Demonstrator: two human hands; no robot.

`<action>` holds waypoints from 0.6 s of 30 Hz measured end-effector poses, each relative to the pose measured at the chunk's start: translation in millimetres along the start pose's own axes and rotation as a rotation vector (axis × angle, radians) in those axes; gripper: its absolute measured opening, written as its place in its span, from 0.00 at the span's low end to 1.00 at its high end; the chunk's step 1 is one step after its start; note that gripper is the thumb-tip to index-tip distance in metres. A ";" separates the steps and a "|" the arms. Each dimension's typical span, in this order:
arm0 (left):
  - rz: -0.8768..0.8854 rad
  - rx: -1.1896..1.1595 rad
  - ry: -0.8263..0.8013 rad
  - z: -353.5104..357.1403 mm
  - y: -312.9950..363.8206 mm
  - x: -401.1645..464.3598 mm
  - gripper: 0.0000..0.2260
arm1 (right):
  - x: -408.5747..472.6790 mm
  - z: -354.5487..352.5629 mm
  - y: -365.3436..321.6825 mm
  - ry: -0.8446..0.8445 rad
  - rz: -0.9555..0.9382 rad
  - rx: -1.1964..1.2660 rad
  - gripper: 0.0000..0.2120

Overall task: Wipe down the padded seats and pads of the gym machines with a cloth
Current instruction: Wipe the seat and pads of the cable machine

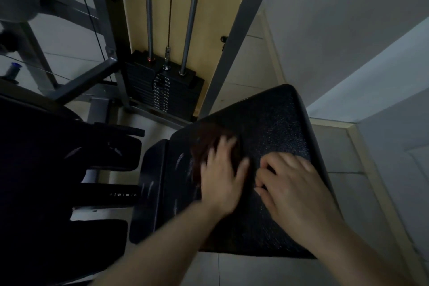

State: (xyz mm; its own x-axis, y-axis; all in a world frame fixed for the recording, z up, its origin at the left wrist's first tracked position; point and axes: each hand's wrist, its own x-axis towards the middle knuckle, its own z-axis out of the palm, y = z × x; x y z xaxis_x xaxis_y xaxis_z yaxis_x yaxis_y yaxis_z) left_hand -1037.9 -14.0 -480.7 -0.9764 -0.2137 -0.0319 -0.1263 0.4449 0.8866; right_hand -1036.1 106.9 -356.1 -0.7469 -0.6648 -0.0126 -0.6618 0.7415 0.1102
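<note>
Far left, a dark padded seat (46,158) fills the shadowed corner, its outline hard to make out. Just right of it, a black post with white adjustment numbers (123,194) runs toward a smaller side pad (154,190). Behind these, at the back, a black weight stack (162,90) sits between two chrome guide rods (148,7), framed by grey steel uprights against a yellow panel.

In the middle, the person's left hand (220,181) lies flat with fingers spread, pressing a dark reddish-brown cloth (209,141) onto the large black pad (278,123). The hand is blurred, and the cloth shows only as a dim patch above and to the left of the fingers, on the pad's left part.

Just beside it to the right, the right hand (294,190) rests on the same pad, fingers curled under toward the surface, holding nothing that I can see. The two hands are near each other without touching.

Further right, pale floor tiles (362,204) meet a cream skirting along the grey wall (371,30).
</note>
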 end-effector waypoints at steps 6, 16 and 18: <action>-0.185 0.024 0.055 -7.6 -5.0 100.5 0.29 | -2.9 1.4 1.4 0.046 0.010 0.046 0.06; 0.071 0.040 -0.044 5.7 -4.5 -63.3 0.29 | 0.6 3.3 1.5 -0.012 0.043 0.039 0.07; 0.066 0.033 -0.002 0.2 8.4 -9.8 0.29 | 1.5 4.1 2.9 -0.026 0.038 0.060 0.07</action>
State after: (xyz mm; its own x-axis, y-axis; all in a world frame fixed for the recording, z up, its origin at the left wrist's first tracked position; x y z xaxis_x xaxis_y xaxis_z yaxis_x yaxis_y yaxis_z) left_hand -1029.5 -8.0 -473.0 -0.9831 -0.1814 0.0249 -0.0677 0.4863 0.8712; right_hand -1039.4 108.5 -359.9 -0.7724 -0.6342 -0.0357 -0.6352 0.7707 0.0514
